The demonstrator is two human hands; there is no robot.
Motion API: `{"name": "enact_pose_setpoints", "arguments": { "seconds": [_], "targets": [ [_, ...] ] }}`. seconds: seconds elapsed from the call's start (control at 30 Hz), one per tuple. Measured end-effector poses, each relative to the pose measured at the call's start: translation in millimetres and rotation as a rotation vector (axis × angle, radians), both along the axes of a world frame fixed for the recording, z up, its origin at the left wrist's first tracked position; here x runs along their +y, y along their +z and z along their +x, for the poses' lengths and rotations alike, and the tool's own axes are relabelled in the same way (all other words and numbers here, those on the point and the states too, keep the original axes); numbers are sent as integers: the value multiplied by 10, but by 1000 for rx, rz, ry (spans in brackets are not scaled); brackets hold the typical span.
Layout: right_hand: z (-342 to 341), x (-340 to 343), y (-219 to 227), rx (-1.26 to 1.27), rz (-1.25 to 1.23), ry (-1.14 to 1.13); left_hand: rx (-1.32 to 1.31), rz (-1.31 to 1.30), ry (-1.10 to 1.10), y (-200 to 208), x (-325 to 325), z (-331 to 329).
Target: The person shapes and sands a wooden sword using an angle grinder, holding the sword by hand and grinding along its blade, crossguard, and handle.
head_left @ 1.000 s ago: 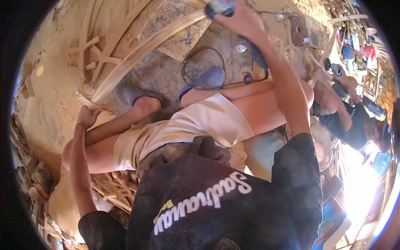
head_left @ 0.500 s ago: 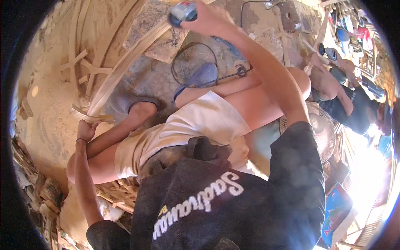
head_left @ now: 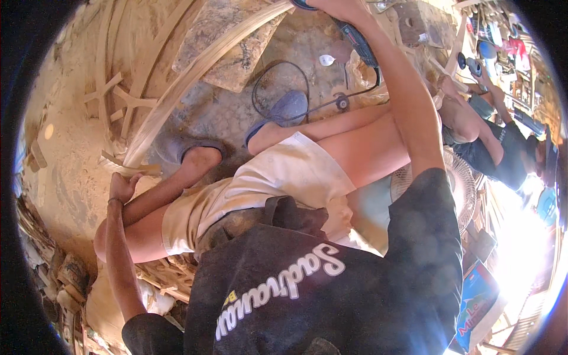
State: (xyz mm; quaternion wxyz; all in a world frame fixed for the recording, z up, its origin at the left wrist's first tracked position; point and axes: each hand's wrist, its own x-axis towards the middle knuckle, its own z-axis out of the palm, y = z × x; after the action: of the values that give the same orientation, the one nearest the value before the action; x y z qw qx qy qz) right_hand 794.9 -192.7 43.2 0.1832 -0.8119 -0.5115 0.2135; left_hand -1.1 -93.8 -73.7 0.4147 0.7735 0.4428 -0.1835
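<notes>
curved wooden strip runs lower-left to upper-right.

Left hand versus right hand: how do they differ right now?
The left hand sits low beside the knee, gripping the end of a long curved wooden strip. The right hand reaches far forward at the top edge, arm outstretched, holding a dark power tool with a trailing cable. Both are bare and closed around something.

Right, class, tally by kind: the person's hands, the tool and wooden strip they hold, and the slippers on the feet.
Hands: 2, left hand and right hand
Power tool: 1
Curved wooden strip: 1
Slippers: 2
Total: 6
</notes>
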Motion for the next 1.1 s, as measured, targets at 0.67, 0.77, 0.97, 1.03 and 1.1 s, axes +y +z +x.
{"name": "enact_pose_setpoints", "arguments": {
  "seconds": [0.67, 0.77, 0.97, 1.03, 1.1],
  "targets": [
    [489, -295, -54, 396, -20, -414, -17, 91, -19, 218, -57, -113],
    [655, -374, -85, 377, -17, -424, 258, 45, -102, 164, 47, 36],
    [-245, -172, 291, 181, -22, -277, 295, 113, 17, 260, 60, 262],
    [-890, -65, 453, 21, 82, -163, 52, 612, 20, 133, 17, 19],
    [-1519, -196, 714, -116, 168, -96, 215, 553, 102, 328, 73, 613]
  ]
}}
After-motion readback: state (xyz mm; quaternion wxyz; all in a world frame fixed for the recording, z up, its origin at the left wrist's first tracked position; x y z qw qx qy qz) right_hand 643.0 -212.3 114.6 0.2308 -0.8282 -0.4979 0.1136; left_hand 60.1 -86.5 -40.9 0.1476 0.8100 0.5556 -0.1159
